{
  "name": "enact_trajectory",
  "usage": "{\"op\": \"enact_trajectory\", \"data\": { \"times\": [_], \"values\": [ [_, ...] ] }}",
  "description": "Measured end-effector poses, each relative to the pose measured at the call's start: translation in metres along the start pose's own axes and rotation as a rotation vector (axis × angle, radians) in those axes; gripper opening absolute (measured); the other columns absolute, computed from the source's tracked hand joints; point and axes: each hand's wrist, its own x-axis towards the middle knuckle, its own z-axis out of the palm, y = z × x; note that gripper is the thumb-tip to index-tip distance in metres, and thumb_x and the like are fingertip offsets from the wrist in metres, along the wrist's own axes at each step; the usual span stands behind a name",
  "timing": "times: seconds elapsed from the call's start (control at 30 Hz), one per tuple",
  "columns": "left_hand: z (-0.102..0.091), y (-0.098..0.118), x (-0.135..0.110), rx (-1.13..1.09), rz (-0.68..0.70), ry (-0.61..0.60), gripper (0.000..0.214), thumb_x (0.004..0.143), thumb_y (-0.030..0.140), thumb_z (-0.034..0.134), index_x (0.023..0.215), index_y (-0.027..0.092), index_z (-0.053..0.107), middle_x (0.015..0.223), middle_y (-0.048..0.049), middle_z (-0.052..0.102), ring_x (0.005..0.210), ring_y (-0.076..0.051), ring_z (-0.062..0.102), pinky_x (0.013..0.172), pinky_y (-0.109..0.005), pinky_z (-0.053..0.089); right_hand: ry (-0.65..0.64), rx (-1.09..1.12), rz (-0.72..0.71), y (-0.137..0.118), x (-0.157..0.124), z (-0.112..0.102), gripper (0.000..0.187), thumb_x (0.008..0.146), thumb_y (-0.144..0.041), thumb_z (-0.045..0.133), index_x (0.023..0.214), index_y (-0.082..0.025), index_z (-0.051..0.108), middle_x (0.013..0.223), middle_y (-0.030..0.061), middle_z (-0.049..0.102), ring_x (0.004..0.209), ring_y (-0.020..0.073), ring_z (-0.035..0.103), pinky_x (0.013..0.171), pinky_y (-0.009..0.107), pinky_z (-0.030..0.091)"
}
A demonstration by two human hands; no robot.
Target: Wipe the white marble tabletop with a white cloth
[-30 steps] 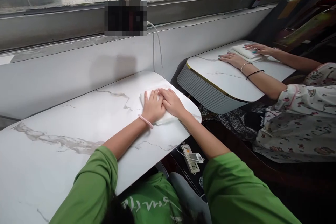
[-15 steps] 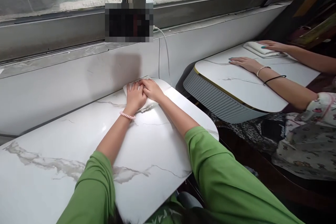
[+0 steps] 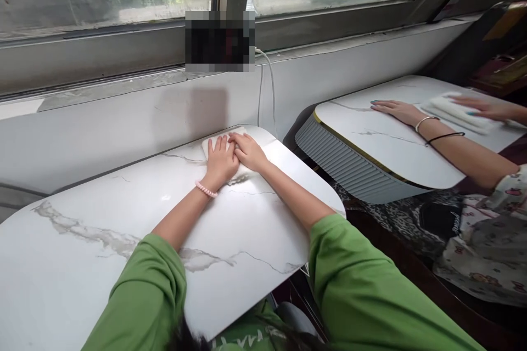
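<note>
My left hand (image 3: 220,162) and my right hand (image 3: 249,152) lie side by side, fingers stretched flat, pressing a folded white cloth (image 3: 208,144) onto the white marble-patterned table (image 3: 123,214). The cloth sits at the table's far edge, close to the wall, and only its rim shows around my fingers. A pink bead bracelet is on my left wrist. Both arms are in green sleeves.
A second marble table (image 3: 370,142) with a ribbed grey edge stands to the right. There another person's hands (image 3: 395,111) rest, one on a white cloth (image 3: 457,112). A white cable (image 3: 272,93) hangs from the window ledge behind my table. A dark gap separates the tables.
My hands and the cloth slid from the table's near right part to its far edge by the wall. The other person's far hand moved its cloth to the right.
</note>
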Motion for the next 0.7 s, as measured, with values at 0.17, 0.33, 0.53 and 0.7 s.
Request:
{"op": "enact_trajectory", "data": {
  "times": [0.17,0.33,0.53,0.7],
  "values": [
    [-0.019,0.033,-0.072,0.000,0.059,-0.041,0.051,0.094,0.027,0.033,0.142,0.010,0.041,0.150,-0.0169,0.038,0.140,-0.030,0.031,0.116,-0.055,0.016,-0.045,-0.023,0.019,-0.044,-0.074,-0.015,0.044,0.078,-0.017,0.035,0.118,-0.016,0.054,0.138,0.0145,0.053,0.135,0.0255,0.041,0.114,0.052,0.025],
    [-0.039,0.074,-0.153,-0.008,0.168,-0.090,0.056,0.093,0.030,0.036,0.143,0.005,0.037,0.151,-0.0212,0.034,0.142,-0.035,0.026,0.115,-0.059,0.015,-0.049,-0.043,0.037,-0.094,-0.166,-0.034,0.045,0.081,-0.018,0.035,0.123,-0.018,0.051,0.141,0.0122,0.051,0.138,0.0229,0.038,0.116,0.050,0.024],
    [-0.051,0.086,-0.193,-0.020,0.257,-0.123,0.057,0.093,0.031,0.036,0.144,0.005,0.037,0.151,-0.0202,0.033,0.142,-0.034,0.025,0.115,-0.058,0.015,-0.019,-0.113,0.120,-0.129,-0.209,-0.034,0.046,0.080,-0.017,0.035,0.123,-0.014,0.051,0.141,0.0158,0.050,0.138,0.0252,0.037,0.117,0.052,0.023],
    [-0.052,0.077,-0.192,-0.031,0.251,-0.111,0.055,0.094,0.029,0.036,0.144,0.007,0.038,0.151,-0.0192,0.034,0.142,-0.033,0.027,0.115,-0.057,0.017,-0.026,-0.124,0.145,-0.137,-0.199,-0.032,0.046,0.077,-0.013,0.035,0.119,-0.017,0.053,0.138,0.0133,0.053,0.136,0.0243,0.040,0.116,0.052,0.026]
  ]
}}
